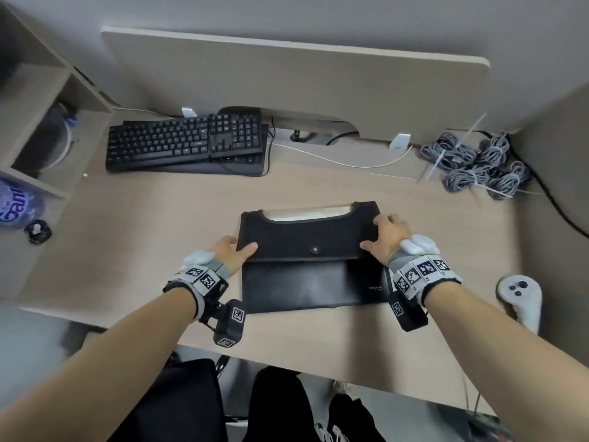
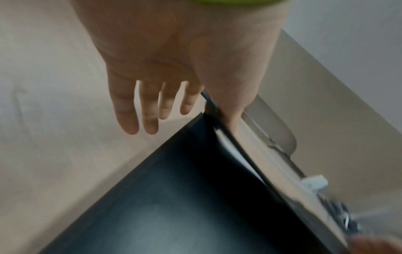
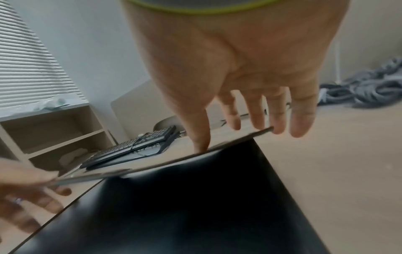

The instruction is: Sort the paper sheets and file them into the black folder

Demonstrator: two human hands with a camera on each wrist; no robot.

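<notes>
A black folder lies flat on the desk's middle, its snap-button flap lifted off the body. Pale paper sheets show through the cut-out at the folder's far edge. My left hand pinches the flap's left end, thumb on top and fingers behind. My right hand holds the flap's right end the same way. In the left wrist view the left hand has its thumb on the flap's edge above the folder. In the right wrist view the right hand straddles the thin flap edge.
A black keyboard lies at the back left, with coiled grey cables at the back right. A white controller rests near the right front edge. A shelf unit, a bottle and a small black ring stand at the left.
</notes>
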